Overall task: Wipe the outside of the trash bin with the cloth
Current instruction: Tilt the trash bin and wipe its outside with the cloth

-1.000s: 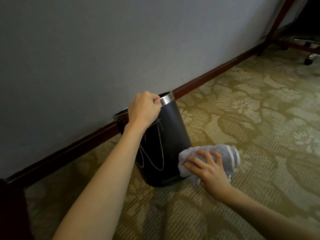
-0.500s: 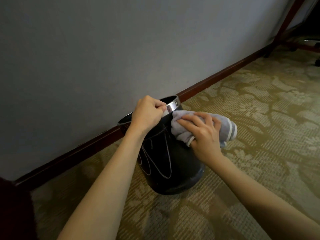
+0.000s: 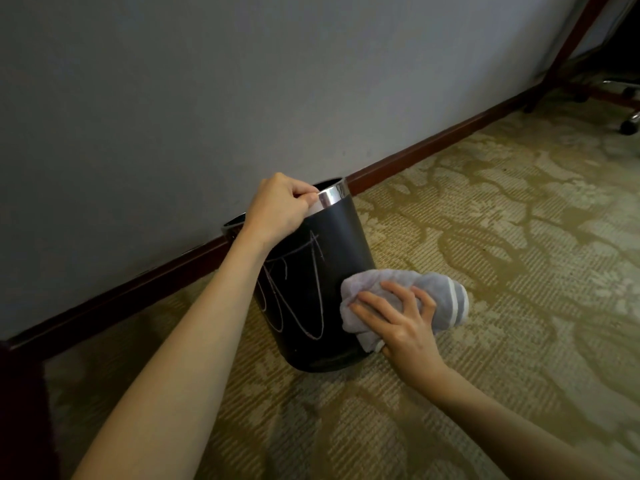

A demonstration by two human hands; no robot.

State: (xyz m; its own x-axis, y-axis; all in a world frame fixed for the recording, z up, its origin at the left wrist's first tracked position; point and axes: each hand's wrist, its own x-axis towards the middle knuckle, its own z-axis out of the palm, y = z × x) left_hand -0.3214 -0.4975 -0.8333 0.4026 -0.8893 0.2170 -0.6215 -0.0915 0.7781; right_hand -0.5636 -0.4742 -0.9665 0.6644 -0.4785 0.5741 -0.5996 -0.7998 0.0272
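A black round trash bin [image 3: 311, 289] with a shiny metal rim stands on the carpet near the wall. Pale scribbled lines mark its front. My left hand [image 3: 280, 209] grips the rim at the top, fingers curled over the edge. A bunched light grey cloth [image 3: 440, 292] with white stripes is pressed against the lower right side of the bin. My right hand [image 3: 398, 320] holds the cloth there, fingers spread and curled over it.
A grey wall [image 3: 242, 81] with a dark wooden baseboard [image 3: 433, 147] runs behind the bin. Patterned green-beige carpet [image 3: 502, 237] covers the floor. A chair caster [image 3: 628, 124] and dark furniture legs sit at the far right. A dark object edges the lower left corner.
My right hand has slid the cloth down from just under the rim to the lower right side of the bin. My left hand keeps its grip on the rim.
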